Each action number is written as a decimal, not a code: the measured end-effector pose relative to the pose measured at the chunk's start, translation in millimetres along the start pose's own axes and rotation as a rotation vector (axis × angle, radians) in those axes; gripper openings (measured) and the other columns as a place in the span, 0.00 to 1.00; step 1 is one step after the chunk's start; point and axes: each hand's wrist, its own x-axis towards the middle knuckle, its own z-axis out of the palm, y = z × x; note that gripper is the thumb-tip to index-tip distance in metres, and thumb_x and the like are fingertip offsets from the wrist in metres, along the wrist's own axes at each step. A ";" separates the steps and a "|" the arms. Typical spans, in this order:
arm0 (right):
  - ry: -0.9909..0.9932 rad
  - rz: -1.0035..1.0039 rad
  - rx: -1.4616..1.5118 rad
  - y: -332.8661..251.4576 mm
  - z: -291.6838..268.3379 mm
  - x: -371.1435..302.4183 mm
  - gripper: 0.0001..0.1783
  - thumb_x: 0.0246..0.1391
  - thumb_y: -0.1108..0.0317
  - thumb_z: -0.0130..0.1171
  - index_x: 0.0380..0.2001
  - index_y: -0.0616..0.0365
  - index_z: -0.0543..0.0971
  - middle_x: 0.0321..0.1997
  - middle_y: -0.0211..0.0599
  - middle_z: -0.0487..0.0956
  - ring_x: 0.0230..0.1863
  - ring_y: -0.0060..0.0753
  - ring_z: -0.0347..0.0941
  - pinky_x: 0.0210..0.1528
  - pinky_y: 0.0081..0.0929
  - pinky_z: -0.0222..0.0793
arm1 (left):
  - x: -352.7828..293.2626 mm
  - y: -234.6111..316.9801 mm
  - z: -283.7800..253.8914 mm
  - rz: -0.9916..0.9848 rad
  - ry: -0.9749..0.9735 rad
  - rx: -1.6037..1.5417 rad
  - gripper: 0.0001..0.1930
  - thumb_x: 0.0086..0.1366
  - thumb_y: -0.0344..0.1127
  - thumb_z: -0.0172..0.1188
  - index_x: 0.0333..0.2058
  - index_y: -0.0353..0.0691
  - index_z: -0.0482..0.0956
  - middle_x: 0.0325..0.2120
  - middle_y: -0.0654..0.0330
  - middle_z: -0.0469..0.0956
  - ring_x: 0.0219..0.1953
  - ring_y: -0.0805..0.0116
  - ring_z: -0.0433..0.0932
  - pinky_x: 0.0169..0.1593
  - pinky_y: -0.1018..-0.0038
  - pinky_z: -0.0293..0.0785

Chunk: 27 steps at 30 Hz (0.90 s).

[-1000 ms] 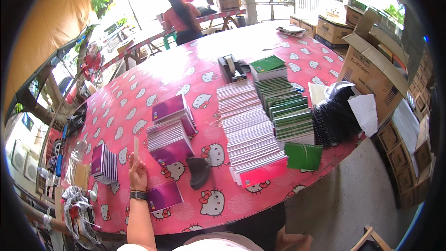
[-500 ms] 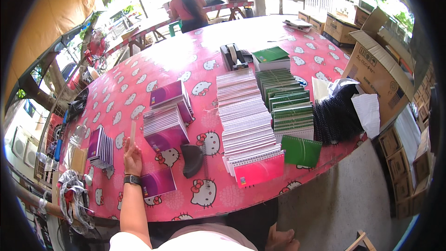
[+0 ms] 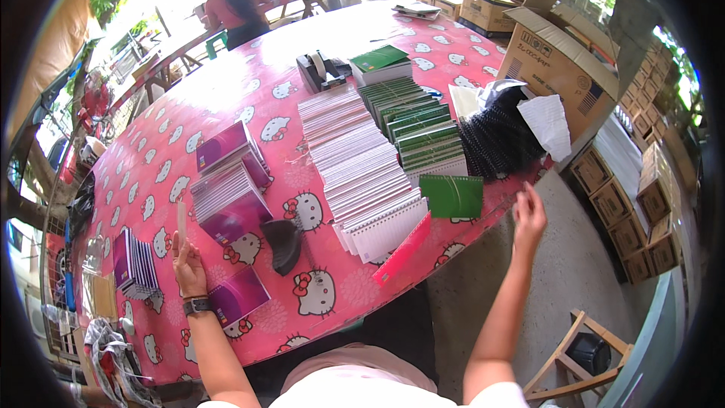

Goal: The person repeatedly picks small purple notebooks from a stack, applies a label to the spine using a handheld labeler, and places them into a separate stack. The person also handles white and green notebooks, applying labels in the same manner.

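My left hand (image 3: 189, 266), a dark watch on its wrist, is closed on a thin pale strip (image 3: 181, 221) that points up. It hovers beside a purple notebook (image 3: 239, 298) and a stack of purple notebooks (image 3: 136, 266). My right hand (image 3: 530, 215) is raised at the table's right edge, below a bundle of black binding coils (image 3: 495, 140). Its bent fingers are blurred; I cannot tell whether they hold anything. Between the hands runs a long row of white-paged spiral notebooks (image 3: 355, 159), with a pink notebook cover (image 3: 404, 249) askew at the near end. A green notebook (image 3: 451, 196) lies beside it.
More purple notebooks (image 3: 226, 200) and a black curved object (image 3: 283, 245) occupy the middle left. Beyond the rows are green notebooks (image 3: 415, 125) and a tape dispenser (image 3: 321, 72). A large open carton (image 3: 555, 68) stands at right. A person (image 3: 234, 4) sits far off.
The view has swung right, so the table appears shifted left. My right hand has risen from low near my lap to the table's right edge. The pink cover has turned askew.
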 end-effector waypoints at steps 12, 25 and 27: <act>-0.269 -0.579 -0.373 -46.4 132.1 -170.5 0.22 0.51 0.59 0.60 0.45 0.61 0.69 0.44 0.49 0.68 0.48 0.48 0.63 0.52 0.43 0.57 | -3.3 -3.5 -0.1 0.049 0.021 0.098 0.23 0.59 0.21 0.56 0.54 0.35 0.66 0.33 0.63 0.74 0.29 0.81 0.73 0.33 0.87 0.73; -0.232 -0.712 -0.636 -54.9 153.4 -179.5 0.41 0.42 0.39 0.63 0.48 0.63 0.67 0.43 0.48 0.67 0.47 0.51 0.63 0.48 0.46 0.58 | -19.9 2.6 33.1 0.027 0.047 0.165 0.21 0.58 0.22 0.57 0.51 0.37 0.69 0.34 0.64 0.74 0.28 0.83 0.70 0.32 0.87 0.70; -0.253 -0.570 -0.578 -50.1 151.7 -183.0 0.38 0.38 0.46 0.68 0.46 0.62 0.67 0.38 0.43 0.69 0.41 0.45 0.66 0.47 0.43 0.60 | -23.2 7.4 33.3 0.036 0.085 0.164 0.21 0.58 0.22 0.57 0.51 0.37 0.69 0.36 0.65 0.74 0.30 0.83 0.70 0.32 0.88 0.70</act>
